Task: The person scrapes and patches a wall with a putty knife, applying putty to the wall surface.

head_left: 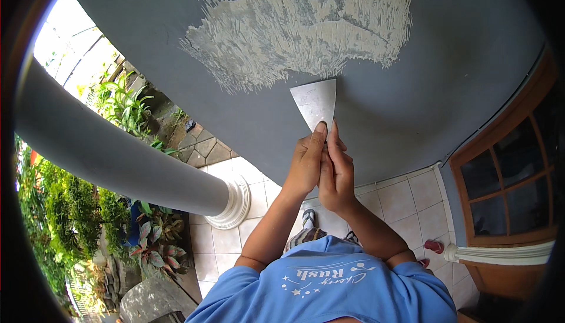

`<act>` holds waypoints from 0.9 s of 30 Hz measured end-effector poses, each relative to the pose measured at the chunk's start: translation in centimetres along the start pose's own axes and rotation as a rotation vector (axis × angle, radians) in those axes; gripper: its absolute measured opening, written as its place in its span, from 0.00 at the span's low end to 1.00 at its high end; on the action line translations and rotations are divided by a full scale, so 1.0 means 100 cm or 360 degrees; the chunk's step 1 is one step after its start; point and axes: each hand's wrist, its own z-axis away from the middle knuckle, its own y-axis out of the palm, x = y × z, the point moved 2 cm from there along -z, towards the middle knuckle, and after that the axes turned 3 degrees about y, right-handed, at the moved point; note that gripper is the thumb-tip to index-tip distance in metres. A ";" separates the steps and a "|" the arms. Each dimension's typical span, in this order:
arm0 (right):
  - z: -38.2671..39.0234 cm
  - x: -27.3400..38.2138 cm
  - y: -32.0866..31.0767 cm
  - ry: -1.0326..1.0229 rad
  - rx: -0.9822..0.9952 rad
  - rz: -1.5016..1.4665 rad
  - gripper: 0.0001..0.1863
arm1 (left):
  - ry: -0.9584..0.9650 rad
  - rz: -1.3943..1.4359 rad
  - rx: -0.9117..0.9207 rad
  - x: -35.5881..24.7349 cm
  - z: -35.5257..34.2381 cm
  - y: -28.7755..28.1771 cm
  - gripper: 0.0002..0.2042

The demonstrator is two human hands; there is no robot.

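Both of my hands are closed together on a putty knife with a wide metal blade (pixel 316 100). My left hand (pixel 306 161) wraps the lower part, its thumb lying against the base of the blade. Pressed beside it, my right hand (pixel 337 176) also grips the tool, and the handle is hidden between the palms. The blade's broad edge points up at the grey wall (pixel 247 123), just below a rough patch (pixel 306 35) of bare, scraped whitish surface with ragged edges. Whether the edge touches the wall, I cannot tell.
On the left stands a round grey column (pixel 129 158) with a white moulded base (pixel 235 205). Plants (pixel 76 205) grow beyond it. A wooden-framed window (pixel 512 176) is at the right. Pale tiles (pixel 394 205) cover the floor, where a red shoe (pixel 434 246) lies.
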 end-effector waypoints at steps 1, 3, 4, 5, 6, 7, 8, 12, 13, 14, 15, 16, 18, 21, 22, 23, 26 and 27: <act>0.002 0.001 0.003 -0.0180 -0.0081 0.0164 0.30 | -0.0030 0.0101 -0.0018 0.003 0.005 -0.001 0.26; 0.002 0.007 0.004 -0.0371 -0.0170 0.0342 0.29 | -0.0051 0.0209 -0.0020 0.000 0.008 0.002 0.26; -0.002 0.011 0.004 -0.0340 -0.0166 0.0317 0.29 | -0.0014 0.0132 -0.0011 -0.007 0.005 0.003 0.26; -0.003 0.015 0.006 -0.0307 -0.0156 0.0284 0.29 | 0.0025 0.0053 -0.0012 -0.014 0.005 0.003 0.26; -0.004 0.016 0.006 -0.0322 -0.0151 0.0279 0.29 | 0.0040 0.0048 -0.0014 -0.019 0.004 0.005 0.26; -0.004 0.014 0.005 -0.0216 -0.0137 0.0180 0.29 | 0.0011 0.0053 -0.0020 -0.022 0.002 0.009 0.27; -0.006 0.012 0.006 -0.0111 -0.0124 0.0080 0.29 | -0.0017 0.0055 -0.0023 -0.025 -0.001 0.009 0.27; 0.007 0.003 0.012 -0.0196 -0.0262 0.0224 0.29 | -0.0044 -0.0038 0.0006 -0.010 0.002 0.002 0.28; 0.004 -0.001 0.015 -0.0192 -0.0276 0.0240 0.29 | -0.0086 0.0002 0.0037 -0.009 -0.003 -0.001 0.28; 0.000 -0.001 0.015 -0.0188 -0.0277 0.0244 0.29 | -0.0090 0.0004 0.0039 -0.012 -0.005 -0.001 0.28; -0.009 0.001 0.015 -0.0249 -0.0280 0.0261 0.29 | 0.0026 -0.0089 0.0006 -0.016 -0.010 -0.001 0.28; -0.018 0.003 0.014 -0.0309 -0.0283 0.0278 0.29 | 0.0141 -0.0182 -0.0025 -0.022 -0.015 -0.001 0.28; -0.025 0.018 0.011 -0.0109 -0.0177 0.0105 0.29 | 0.0044 0.0008 0.0014 -0.035 -0.017 0.003 0.28; -0.025 0.027 0.009 -0.0361 -0.0164 0.0401 0.30 | 0.0066 -0.0024 0.0056 -0.043 -0.011 0.003 0.27; -0.013 0.029 0.007 -0.0175 -0.0102 0.0328 0.30 | 0.0021 0.0040 0.0063 -0.031 -0.007 0.003 0.27; -0.004 0.025 0.007 -0.0095 -0.0119 0.0342 0.30 | -0.0005 0.0029 0.0043 -0.021 -0.004 0.005 0.27; -0.014 0.017 0.007 -0.0126 -0.0140 0.0373 0.30 | -0.0042 0.0072 0.0026 -0.021 -0.014 0.003 0.27; -0.022 0.019 0.006 -0.0236 -0.0150 0.0387 0.30 | -0.0054 0.0123 0.0033 -0.029 -0.016 0.007 0.28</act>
